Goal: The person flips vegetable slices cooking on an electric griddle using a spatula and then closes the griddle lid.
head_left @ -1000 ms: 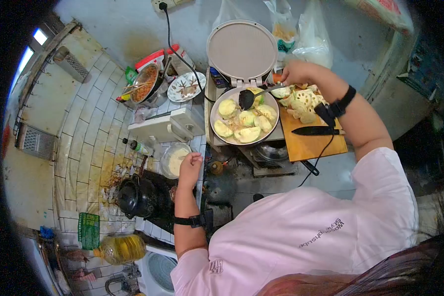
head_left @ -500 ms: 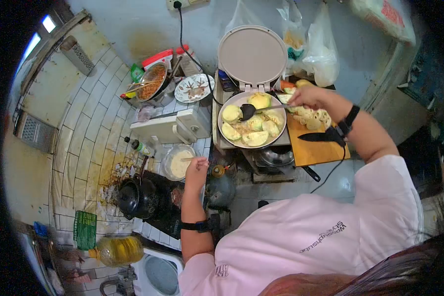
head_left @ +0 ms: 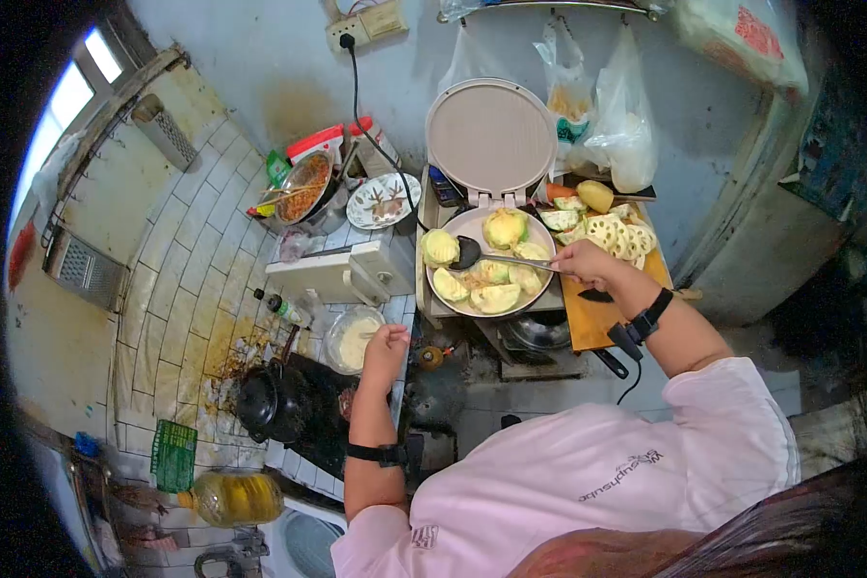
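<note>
My right hand (head_left: 588,263) is closed round the metal handle of a spatula (head_left: 515,259). The spatula's dark head rests among pale battered slices (head_left: 497,298) in the round electric griddle (head_left: 440,298), whose lid (head_left: 491,135) stands raised. One slice (head_left: 440,249) lies at the pan's left rim, beside the spatula head. My left hand (head_left: 387,352) is over the right rim of a bowl of pale batter (head_left: 348,345). Its fingers are closed on what look like chopsticks, a thin pale stick reaching into the batter; the grip is partly hidden.
Sliced lotus root (head_left: 618,236) sits on a wooden cutting board (head_left: 590,323) at the right, near a black knife. A deer-patterned plate (head_left: 383,200) and a pan of shredded orange food (head_left: 305,185) stand behind. A black pot (head_left: 270,397) and an oil bottle (head_left: 236,498) are at left.
The view has tilted up slightly. My right hand has moved left and down with the spatula, and the left slice has shifted toward the griddle's rim. My left hand stays by the bowl.
</note>
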A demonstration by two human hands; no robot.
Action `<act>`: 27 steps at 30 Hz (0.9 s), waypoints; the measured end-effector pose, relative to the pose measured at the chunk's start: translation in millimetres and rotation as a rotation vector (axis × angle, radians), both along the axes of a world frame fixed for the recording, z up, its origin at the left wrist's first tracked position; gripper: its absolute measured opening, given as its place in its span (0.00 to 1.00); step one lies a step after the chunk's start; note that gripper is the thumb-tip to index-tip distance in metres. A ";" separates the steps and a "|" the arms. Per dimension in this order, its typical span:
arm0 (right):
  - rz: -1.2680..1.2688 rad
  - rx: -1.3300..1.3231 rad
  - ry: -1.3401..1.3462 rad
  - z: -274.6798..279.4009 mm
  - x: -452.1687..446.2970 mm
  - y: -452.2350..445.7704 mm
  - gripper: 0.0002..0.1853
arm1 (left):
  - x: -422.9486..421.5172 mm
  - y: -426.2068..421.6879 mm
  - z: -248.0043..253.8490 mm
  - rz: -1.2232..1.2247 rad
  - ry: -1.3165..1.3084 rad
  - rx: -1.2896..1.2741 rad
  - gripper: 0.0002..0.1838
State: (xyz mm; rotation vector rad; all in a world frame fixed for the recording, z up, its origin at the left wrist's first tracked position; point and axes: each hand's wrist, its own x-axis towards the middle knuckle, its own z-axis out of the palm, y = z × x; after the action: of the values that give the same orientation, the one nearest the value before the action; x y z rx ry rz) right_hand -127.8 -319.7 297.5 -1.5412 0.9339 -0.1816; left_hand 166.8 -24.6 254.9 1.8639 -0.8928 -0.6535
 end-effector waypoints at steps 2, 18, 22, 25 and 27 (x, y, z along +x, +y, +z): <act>-0.057 -0.012 -0.001 -24.9 3.6 -4.7 0.08 | -5.8 -2.8 2.6 -0.014 -0.040 0.029 0.11; -0.024 -0.010 0.012 -2.6 -3.0 4.3 0.09 | -4.2 -12.6 10.6 -0.051 -0.106 0.050 0.12; -0.037 0.105 -0.050 -12.7 -1.9 5.9 0.06 | -3.2 -9.9 12.7 -0.055 -0.092 0.047 0.11; -0.070 0.273 -0.178 -14.8 -16.3 10.3 0.03 | -0.9 -5.6 10.7 -0.043 -0.087 0.015 0.11; -0.138 0.289 -0.225 -14.2 -26.2 11.4 0.03 | -2.2 -4.3 12.9 -0.030 -0.070 0.032 0.10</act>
State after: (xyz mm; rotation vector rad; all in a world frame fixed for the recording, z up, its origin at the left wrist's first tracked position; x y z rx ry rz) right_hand -153.9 -308.3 283.3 -1.1648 0.8467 -0.2990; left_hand 164.6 -29.0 267.8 1.9151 -0.9625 -0.6268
